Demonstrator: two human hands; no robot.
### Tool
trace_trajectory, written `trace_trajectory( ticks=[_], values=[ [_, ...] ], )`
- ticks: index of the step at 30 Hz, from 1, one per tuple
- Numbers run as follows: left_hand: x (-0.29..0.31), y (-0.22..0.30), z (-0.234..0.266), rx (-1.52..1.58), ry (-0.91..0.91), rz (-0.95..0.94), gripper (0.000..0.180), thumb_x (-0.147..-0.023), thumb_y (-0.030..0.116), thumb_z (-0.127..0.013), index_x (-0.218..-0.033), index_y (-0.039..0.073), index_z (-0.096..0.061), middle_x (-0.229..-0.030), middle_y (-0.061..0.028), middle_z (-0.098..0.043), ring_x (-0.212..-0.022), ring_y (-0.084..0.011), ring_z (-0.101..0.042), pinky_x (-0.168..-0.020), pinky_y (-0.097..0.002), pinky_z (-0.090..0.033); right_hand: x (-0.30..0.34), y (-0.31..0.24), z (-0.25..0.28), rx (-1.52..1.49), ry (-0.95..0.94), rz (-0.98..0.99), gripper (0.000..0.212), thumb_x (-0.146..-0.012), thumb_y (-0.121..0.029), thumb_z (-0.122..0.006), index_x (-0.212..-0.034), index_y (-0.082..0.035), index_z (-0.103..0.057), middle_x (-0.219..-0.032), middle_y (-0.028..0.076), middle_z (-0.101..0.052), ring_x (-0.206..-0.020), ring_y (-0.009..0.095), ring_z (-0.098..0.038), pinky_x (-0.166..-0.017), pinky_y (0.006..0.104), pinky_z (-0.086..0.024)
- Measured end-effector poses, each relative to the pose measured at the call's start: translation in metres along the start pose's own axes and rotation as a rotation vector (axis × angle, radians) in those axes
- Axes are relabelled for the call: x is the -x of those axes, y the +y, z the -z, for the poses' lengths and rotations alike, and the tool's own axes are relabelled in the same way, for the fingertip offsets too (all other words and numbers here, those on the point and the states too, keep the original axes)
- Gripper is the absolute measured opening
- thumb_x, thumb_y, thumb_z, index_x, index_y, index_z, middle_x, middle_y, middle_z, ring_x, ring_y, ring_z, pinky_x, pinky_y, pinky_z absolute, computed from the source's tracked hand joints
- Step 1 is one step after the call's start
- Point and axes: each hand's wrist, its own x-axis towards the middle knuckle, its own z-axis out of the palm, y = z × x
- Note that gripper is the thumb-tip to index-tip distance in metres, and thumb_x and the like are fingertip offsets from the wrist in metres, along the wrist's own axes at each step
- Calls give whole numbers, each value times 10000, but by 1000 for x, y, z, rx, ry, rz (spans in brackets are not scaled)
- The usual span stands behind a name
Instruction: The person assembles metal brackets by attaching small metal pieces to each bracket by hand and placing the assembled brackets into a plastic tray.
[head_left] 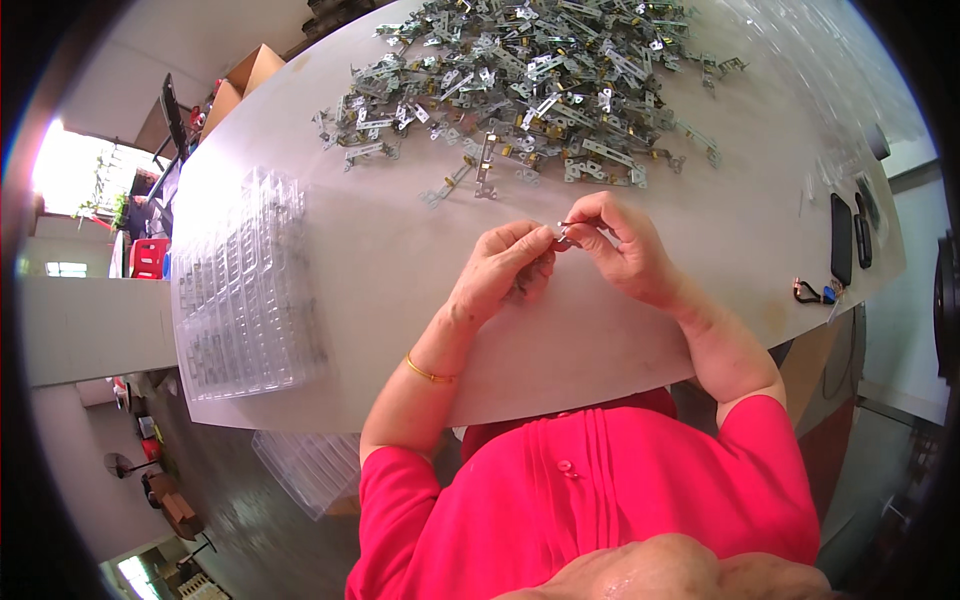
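Observation:
Both hands meet over the middle of the table, fingertips nearly touching. My left hand [505, 262] is closed, its thumb and fingers pinching a small metal bracket [562, 232] whose bright end sticks out between the hands. My right hand [622, 250] pinches at the same bracket from the other side with thumb and forefinger. Most of that piece is hidden by the fingers. Beyond the hands lies a big heap of metal brackets [540, 85], silvery with some brass-coloured parts. One upright-looking bracket [487, 160] lies at its near edge.
Clear plastic trays [245, 290] are stacked at the table's left, with more trays [310, 465] below the edge. At the right lie a black phone [841, 240], a dark pen-like object [862, 238] and a key loop [812, 291]. Clear plastic packaging [815, 70] covers the far right.

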Motion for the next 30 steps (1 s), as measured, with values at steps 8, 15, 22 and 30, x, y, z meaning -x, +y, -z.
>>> trace_trajectory(
  ticks=[8,15,22,30],
  values=[
    [-16,-18,17,336,-155,-248,495,-1052,329,-491,-1405,-17,-478,-1247,-179,-615,-1054,-269,-651,-856,-388,-526,-2,13,4,-507,307,-392,116,-1028,-149,-585,-1062,-45,-548,-915,25,-612,-735,108,-619,-705,267,-542],
    [-14,-14,3,134,-124,-514,514,-1029,186,-550,-1494,28,-397,-1494,-143,-467,-1385,-266,-443,-1104,-446,-426,-1,18,1,-636,376,-521,168,-1023,-191,-597,-1076,-39,-546,-932,30,-611,-790,109,-631,-774,326,-598],
    [-17,-18,17,247,-45,-508,394,-1061,244,-495,-1387,24,-504,-1276,-136,-628,-1235,-257,-584,-1034,-405,-468,2,21,-6,-167,289,-350,109,-1022,-167,-605,-1018,-58,-607,-797,-32,-566,-723,35,-540,-607,216,-473],
    [-11,-16,12,88,6,-294,344,-1056,333,-515,-1167,17,-598,-793,-67,-607,-596,-172,-583,-554,-297,-494,6,-4,-11,-146,129,-319,77,-1007,-129,-629,-1015,-52,-626,-690,-61,-492,-623,24,-437,-542,212,-372]
  ],
)
